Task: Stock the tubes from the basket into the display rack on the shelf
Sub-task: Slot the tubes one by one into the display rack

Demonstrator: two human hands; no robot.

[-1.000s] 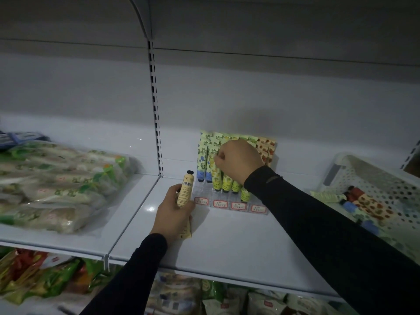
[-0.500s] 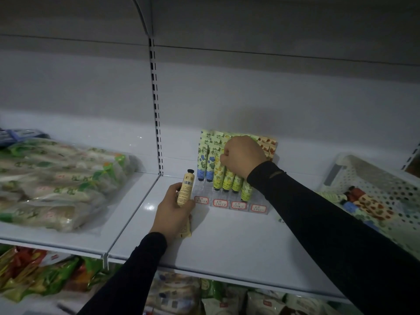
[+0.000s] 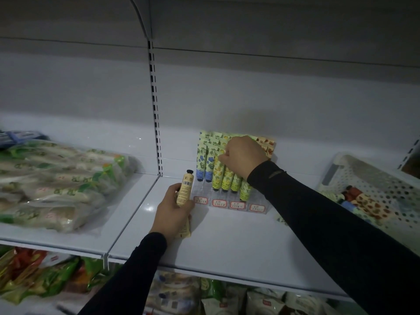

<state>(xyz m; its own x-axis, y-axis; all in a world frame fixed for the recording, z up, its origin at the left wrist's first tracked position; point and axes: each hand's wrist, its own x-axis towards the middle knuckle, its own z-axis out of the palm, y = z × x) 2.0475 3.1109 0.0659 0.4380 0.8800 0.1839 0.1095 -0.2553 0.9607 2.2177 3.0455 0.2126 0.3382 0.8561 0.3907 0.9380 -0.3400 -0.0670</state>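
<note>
A clear display rack (image 3: 229, 202) with red price labels stands on the white shelf (image 3: 227, 242), filled with upright blue-flowered, yellow-green and red-patterned tubes. My right hand (image 3: 244, 155) reaches over the rack with curled fingers pinching the top of a yellow-green tube (image 3: 218, 171) in the middle rows. My left hand (image 3: 172, 212) holds a cream tube (image 3: 185, 189) with a black cap and a barcode, cap up, just left of the rack. The white perforated basket (image 3: 372, 178) at the right holds several more tubes (image 3: 363, 203).
Clear bags of packaged food (image 3: 56, 178) lie on the left shelf section. A slotted upright (image 3: 155, 110) divides the shelf back. More packaged goods (image 3: 45, 273) fill the shelf below. One loose tube (image 3: 280, 218) lies partly hidden behind my right forearm.
My right hand has shifted slightly right and up along the tube tops. My left hand and its cream tube have stayed in place.
</note>
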